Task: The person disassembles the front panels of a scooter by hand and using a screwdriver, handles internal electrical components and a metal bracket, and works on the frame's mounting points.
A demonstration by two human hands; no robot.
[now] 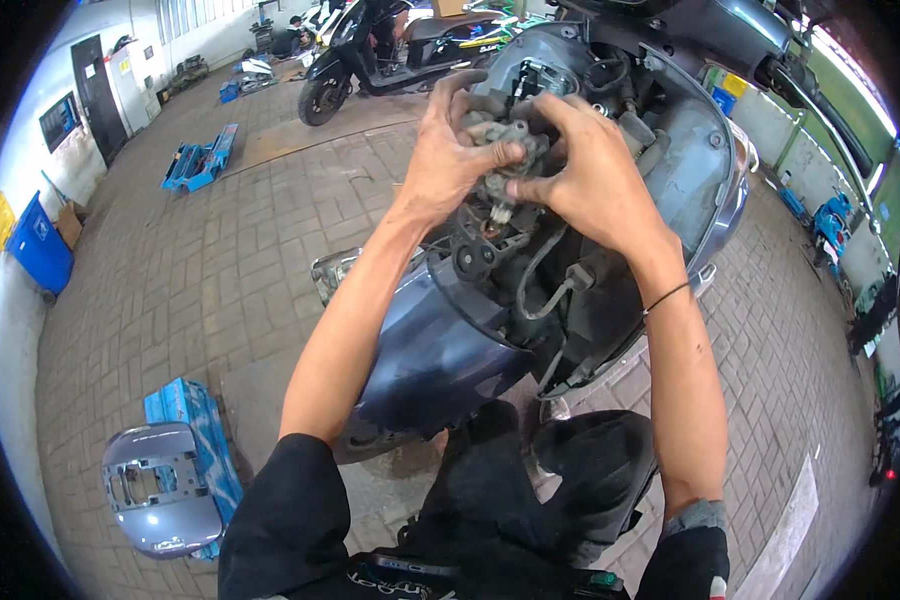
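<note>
My left hand (452, 160) grips the left side of a grimy metal component (504, 138), its thumb lying across the front. Opposite it, my right hand (585, 170) holds the same part, fingers curled over its top and thumb at its lower right. Below the part show a pale connector (502, 214) and black fittings. Around them is the opened body of a grey-blue scooter (420, 355), with hoses (535, 312) and wiring inside. Much of the part's rear is hidden by my fingers.
A removed grey panel (160, 525) rests beside a blue box (195, 410) at lower left. An open blue toolbox (195, 165) and blue bin (38, 245) are further left. A black scooter (355, 55) and distant person (292, 38) are behind; blue equipment (832, 225) is right.
</note>
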